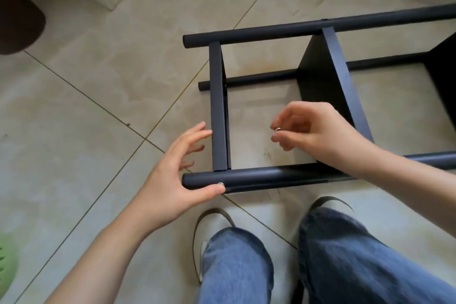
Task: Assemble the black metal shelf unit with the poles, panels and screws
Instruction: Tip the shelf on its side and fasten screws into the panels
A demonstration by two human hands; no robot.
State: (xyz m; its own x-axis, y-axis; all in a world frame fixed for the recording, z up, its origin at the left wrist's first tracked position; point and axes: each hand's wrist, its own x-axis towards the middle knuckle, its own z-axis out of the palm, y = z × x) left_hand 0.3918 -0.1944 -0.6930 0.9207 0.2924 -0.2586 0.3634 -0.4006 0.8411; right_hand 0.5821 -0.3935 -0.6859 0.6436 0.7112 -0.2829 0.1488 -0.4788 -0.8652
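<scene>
— While lying on its side across the tiled floor (103, 86), resting where, the black shelf unit (318, 76)?
— Sitting just ahead of the shoes (209, 219), with the near pole (259, 177) closest and the end panel (218, 106) standing upright between poles.
— And touching what, the left hand (172, 180)?
— Spreading relaxed, straight fingers beside the end panel, thumb pressing the near pole's end.
— Holding anything, the right hand (313, 131)?
— Pinching a small silver screw (277, 129) between curled fingertips, hovering above the frame's open bay, in front of the middle panel (328, 76).
</scene>
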